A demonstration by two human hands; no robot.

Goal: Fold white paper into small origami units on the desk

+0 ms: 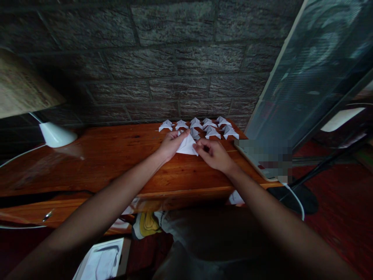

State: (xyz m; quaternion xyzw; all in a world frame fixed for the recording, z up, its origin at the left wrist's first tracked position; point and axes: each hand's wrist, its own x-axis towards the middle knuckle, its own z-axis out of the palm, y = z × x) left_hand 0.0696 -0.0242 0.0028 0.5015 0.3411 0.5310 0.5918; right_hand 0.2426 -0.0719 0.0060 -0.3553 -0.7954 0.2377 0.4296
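A white piece of folded paper (pixel 186 147) is held just above the wooden table, its shape a rough triangle with a crease. My left hand (pixel 171 144) grips its left side, thumb lying on top near the upper point. At the lower right corner, my right hand (pixel 214 153) pinches the paper between thumb and fingers. Just beyond the hands stand several small folded paper figures (pixel 213 132) in two rows; one of them is partly hidden behind the held paper.
The wooden table (pixel 116 155) runs along a dark block wall (pixel 192 58). A lamp with a white base (pixel 57 134) stands at the left. On the right edge lies a flat device (pixel 256 163) with a white cable. An open box (pixel 101 256) sits below.
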